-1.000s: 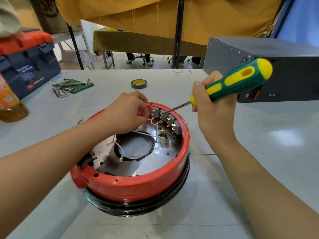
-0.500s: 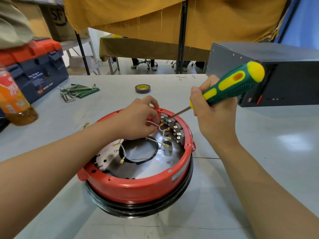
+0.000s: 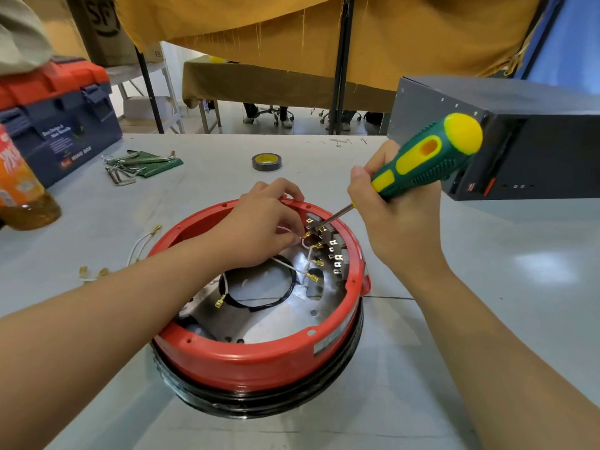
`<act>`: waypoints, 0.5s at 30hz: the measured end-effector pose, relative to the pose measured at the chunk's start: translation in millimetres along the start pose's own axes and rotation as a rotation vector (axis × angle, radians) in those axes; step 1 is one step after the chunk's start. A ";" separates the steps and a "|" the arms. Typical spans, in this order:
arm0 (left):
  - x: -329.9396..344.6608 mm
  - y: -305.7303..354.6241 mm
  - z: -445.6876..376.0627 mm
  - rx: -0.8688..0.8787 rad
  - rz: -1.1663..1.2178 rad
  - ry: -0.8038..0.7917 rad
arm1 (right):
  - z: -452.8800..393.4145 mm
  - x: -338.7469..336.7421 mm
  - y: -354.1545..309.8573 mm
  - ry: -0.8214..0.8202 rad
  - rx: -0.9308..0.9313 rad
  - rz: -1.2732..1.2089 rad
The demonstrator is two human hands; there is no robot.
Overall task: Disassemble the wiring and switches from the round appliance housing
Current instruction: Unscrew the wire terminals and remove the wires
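Observation:
The round red housing [image 3: 259, 362] with a black base sits on the grey table in front of me. A row of grey switches [image 3: 337, 251] with brass terminals lines its far right inner wall. My left hand [image 3: 259, 225] reaches inside and pinches a white wire [image 3: 285, 229] beside the switches. My right hand [image 3: 399, 228] grips a green and yellow screwdriver [image 3: 428, 160], whose tip rests on the farthest switch. More white wires with brass connectors [image 3: 313, 277] and a black cable loop [image 3: 259, 303] lie on the metal floor.
Loose white wires with brass terminals [image 3: 143, 245] lie on the table left of the housing. A tape roll [image 3: 266, 162] and hex keys [image 3: 123, 172] sit behind it. A blue and red toolbox [image 3: 61, 125] and an orange bottle [image 3: 19, 190] stand at left, a dark metal box [image 3: 519, 141] at right.
The view has shifted, so the housing sits more to the right. My left hand has drawn the white wire a little away from the switches. The screwdriver stays on the switch row.

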State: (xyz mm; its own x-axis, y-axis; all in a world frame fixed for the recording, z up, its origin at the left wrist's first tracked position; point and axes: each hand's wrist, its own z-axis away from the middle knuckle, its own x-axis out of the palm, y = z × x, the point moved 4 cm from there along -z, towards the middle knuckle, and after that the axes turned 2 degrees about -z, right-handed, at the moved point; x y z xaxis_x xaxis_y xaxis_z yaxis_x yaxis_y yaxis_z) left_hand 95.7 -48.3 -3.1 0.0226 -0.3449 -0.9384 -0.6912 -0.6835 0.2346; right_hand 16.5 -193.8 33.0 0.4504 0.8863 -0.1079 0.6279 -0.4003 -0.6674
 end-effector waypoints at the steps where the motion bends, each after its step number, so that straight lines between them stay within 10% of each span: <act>1: 0.0 -0.4 -0.3 0.003 -0.001 0.004 | -0.3 1.1 0.0 -0.008 -0.003 0.011; 15: 0.2 -3.3 -1.5 0.019 -0.017 0.008 | -0.5 10.2 -3.1 -0.121 -0.083 0.070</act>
State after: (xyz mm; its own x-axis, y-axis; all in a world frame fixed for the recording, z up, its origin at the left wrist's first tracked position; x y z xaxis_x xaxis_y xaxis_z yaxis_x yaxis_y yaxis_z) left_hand 99.1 -47.1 -3.7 0.0401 -0.3386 -0.9401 -0.7040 -0.6772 0.2139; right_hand 19.5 -183.6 34.3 0.4181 0.8752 -0.2434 0.6502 -0.4754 -0.5926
